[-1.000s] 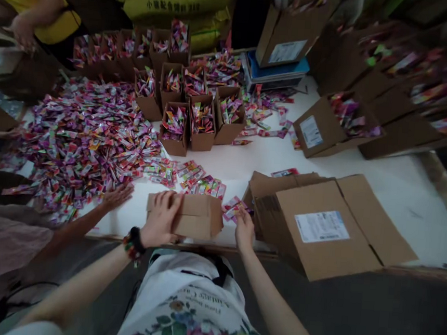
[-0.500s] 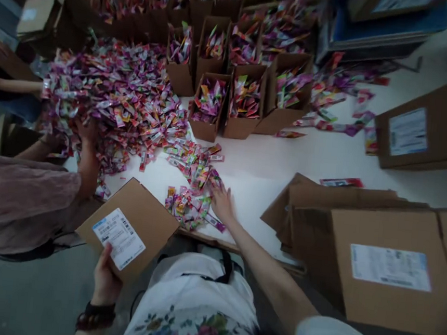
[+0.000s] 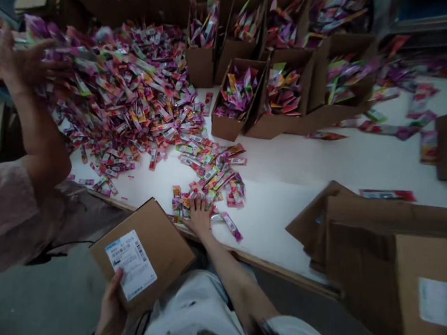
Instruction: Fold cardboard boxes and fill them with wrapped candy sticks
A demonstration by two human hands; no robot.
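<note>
My left hand (image 3: 111, 309) grips the near corner of a small cardboard box (image 3: 143, 252) with a white label, held below the table's front edge. My right hand (image 3: 199, 216) lies on a small heap of colourful sachets (image 3: 210, 179) at the table's near edge, fingers spread over them and touching them. A much larger pile of sachets (image 3: 124, 91) covers the table's left part.
Several open cartons stuffed with sachets (image 3: 236, 93) stand at the back. Flattened and labelled cartons (image 3: 389, 244) lie at the right. Another person in a pink sleeve (image 3: 8, 211) reaches a hand (image 3: 16, 60) over the big pile at left. The white table (image 3: 306, 159) shows between.
My right hand has dragged the small heap of sachets nearer the table's edge. The box in my left hand stays low off the table. The other person's arm has lifted.
</note>
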